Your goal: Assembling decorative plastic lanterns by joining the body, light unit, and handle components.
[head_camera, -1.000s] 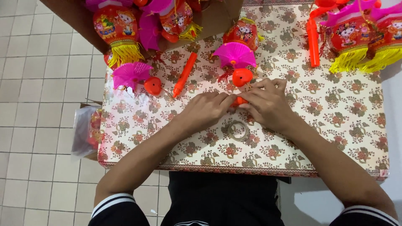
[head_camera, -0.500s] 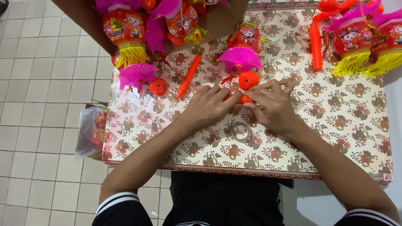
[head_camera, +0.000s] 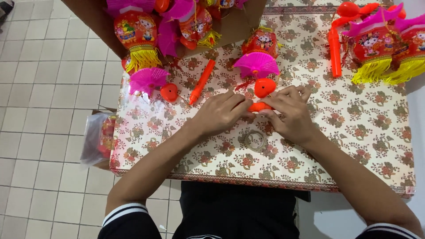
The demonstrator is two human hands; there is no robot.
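At the centre of the frame, the left hand [head_camera: 219,113] and the right hand [head_camera: 290,113] meet fingertip to fingertip over a small orange plastic piece [head_camera: 259,106], both hands closed on it in a pinch, pressed low against the floral-patterned desk [head_camera: 354,146]. Just above the fingers sits a rounded orange cap [head_camera: 264,87], touching or nearly touching the base of a pink pleated fan top [head_camera: 256,65], with a red lantern body [head_camera: 262,42] behind it; whether the pinched piece is already joined to the cap cannot be told. By the look of it the work in hand is the fitting together of a toy lantern's small parts, and a steady two-handed squeeze or twist, with the piece held square, is what the joint appears to call for. A clear tape ring [head_camera: 254,140] lies on the desk just below the hands. To the left lie an orange handle stick [head_camera: 202,81], a second pink fan top [head_camera: 147,79] and a loose orange cap [head_camera: 169,92]. Finished lanterns with yellow tassels [head_camera: 141,57] crowd the upper left, more lanterns [head_camera: 380,48] the upper right beside a long orange stick [head_camera: 335,51]. A plastic bag [head_camera: 95,139] hangs off the desk's left edge above the tiled floor [head_camera: 44,88].
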